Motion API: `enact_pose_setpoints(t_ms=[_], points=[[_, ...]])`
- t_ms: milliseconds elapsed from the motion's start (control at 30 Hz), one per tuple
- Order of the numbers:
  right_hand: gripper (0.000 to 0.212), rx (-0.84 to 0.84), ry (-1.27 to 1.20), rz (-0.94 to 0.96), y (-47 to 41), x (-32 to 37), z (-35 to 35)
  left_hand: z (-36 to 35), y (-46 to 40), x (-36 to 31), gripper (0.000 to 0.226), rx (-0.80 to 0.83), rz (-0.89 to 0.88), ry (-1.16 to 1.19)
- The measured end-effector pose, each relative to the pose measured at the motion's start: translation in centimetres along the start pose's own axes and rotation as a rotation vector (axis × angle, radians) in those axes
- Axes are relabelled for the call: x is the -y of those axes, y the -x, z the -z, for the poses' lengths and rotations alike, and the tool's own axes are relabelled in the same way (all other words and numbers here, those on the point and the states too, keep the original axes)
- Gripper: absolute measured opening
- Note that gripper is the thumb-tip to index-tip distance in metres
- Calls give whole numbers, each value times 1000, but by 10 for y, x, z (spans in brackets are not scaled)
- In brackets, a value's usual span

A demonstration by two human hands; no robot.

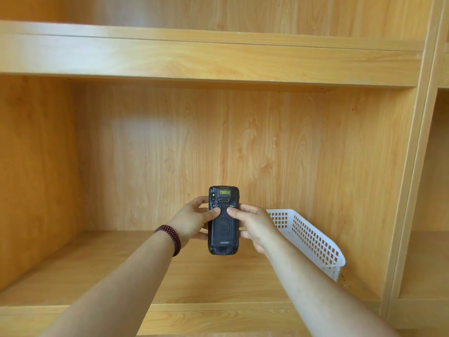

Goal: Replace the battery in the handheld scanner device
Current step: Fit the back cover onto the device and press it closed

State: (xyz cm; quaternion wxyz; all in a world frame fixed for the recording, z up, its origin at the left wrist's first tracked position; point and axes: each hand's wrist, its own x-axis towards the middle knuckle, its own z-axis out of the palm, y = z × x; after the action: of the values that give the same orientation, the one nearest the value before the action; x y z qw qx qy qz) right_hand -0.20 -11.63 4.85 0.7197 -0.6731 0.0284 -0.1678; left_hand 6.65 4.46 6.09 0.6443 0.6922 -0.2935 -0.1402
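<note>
A black plastic handheld scanner device (223,221) with a rubbery textured back is held upright in the lower centre of the frame, its back turned toward the camera and the word "urovo" readable near its lower end. It is grasped from both sides. The left hand (194,221), with a dark red beaded bracelet (170,238) worn on its wrist, is wrapped around the left edge, and its thumb is pressed on the back cover just below a small latch. The right hand (252,223) is curled around the right edge, its thumb laid on the cover opposite the other thumb. The cover is seen in place on the device. Behind the right forearm, at the lower right of the frame, a white perforated plastic basket (313,239) is set on the light wooden shelf (85,266).
</note>
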Motion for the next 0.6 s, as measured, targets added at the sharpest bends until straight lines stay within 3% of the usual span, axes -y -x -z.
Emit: enact_pose_setpoints(t_ms=[133,433,600], points=[[24,32,-36,5,1,-5,2,2,0,4,49,40,14,20],[25,41,-15,-21,0,-8,6,0,-4,10,52,8,-33,60],[29,134,-18,-71,3,-12,10,4,-3,9,41,-1,-36,46]])
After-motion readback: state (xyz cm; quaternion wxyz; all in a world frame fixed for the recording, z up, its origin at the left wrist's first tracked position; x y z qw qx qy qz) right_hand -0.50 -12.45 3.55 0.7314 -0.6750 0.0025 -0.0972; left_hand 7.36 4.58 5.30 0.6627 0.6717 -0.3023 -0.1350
